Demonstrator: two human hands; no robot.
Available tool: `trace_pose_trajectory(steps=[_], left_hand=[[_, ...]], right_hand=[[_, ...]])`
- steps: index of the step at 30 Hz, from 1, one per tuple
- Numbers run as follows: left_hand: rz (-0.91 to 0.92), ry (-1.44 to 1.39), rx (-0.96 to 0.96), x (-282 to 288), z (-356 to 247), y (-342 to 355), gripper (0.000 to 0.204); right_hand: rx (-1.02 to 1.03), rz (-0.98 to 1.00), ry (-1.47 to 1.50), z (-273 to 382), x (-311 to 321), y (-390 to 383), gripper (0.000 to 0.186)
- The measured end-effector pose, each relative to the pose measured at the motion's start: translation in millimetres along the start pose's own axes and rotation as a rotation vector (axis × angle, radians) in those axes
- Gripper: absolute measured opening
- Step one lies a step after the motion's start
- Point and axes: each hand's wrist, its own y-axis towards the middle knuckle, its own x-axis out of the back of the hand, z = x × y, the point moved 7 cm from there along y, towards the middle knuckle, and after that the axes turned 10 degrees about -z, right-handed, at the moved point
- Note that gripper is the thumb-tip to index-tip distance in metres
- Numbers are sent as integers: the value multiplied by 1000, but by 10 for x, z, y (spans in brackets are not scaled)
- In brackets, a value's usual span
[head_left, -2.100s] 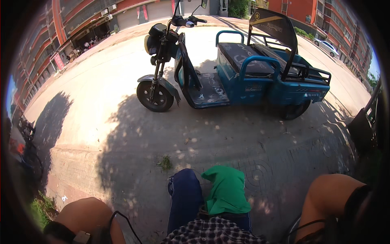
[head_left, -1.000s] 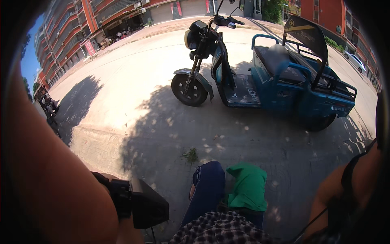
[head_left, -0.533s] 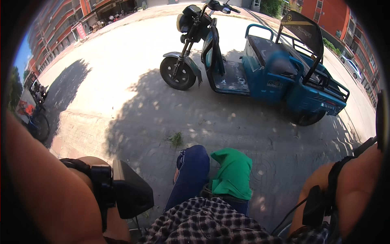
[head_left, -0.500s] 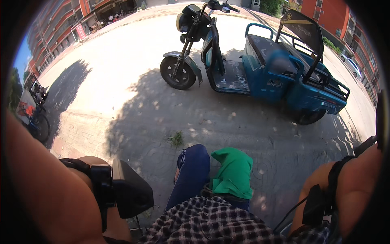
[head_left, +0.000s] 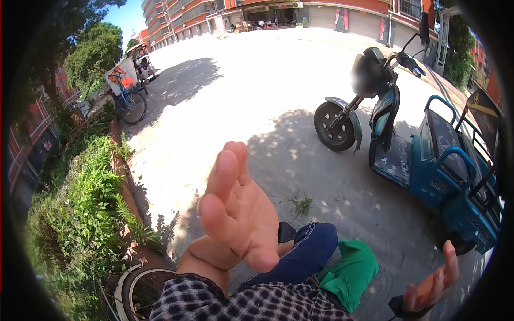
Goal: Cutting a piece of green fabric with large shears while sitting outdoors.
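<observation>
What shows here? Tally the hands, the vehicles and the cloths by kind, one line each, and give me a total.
Hands: 2, the left hand and the right hand, both open and empty
Blue tricycle: 1
Bicycle by the hedge: 1
Green cloth: 1
Total: 5

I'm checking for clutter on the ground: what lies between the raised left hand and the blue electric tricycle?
In the head view, between the left hand and the blue electric tricycle lies shaded pavement bearing only a small green weed tuft.
</observation>
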Motion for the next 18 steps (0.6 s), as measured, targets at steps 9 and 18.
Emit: trace_pose_trajectory(steps=[9,18], left_hand=[[1410,92,679,-538,-160,-2978,49],[1591,-61,620,-843,-480,-3850,59]], right_hand=[[651,732,106,265,-1044,-1107,26],[279,908,17,-539,-1498,-1967,28]])
